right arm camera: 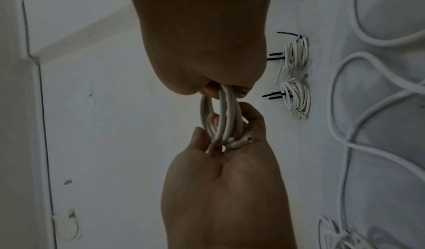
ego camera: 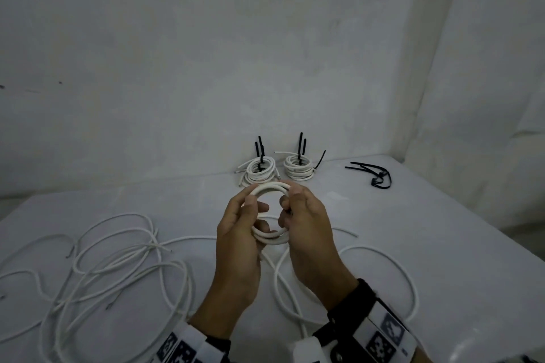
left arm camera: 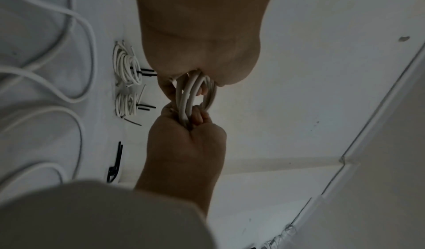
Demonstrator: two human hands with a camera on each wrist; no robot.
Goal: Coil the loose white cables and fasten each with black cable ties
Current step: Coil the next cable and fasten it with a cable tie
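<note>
A small coil of white cable [ego camera: 269, 188] hangs above the middle of the table, held up between both hands. My left hand [ego camera: 253, 207] grips its left side, thumb on top and fingers curled through the ring. My right hand [ego camera: 290, 200] pinches the right side the same way. The right wrist view shows the coil [right arm camera: 226, 114] with a cut cable end [right arm camera: 243, 141] lying on the left palm. From the coil's bottom, the cable's loose tail [ego camera: 278, 274] runs down onto the table. No tie is on this coil.
Two tied coils [ego camera: 259, 172] [ego camera: 298, 169] with upright black tie tails stand at the table's back edge against the wall. Spare black cable ties [ego camera: 374, 175] lie at the back right. Loose white cables [ego camera: 118, 259] sprawl over the left, and one loop [ego camera: 383, 259] lies right.
</note>
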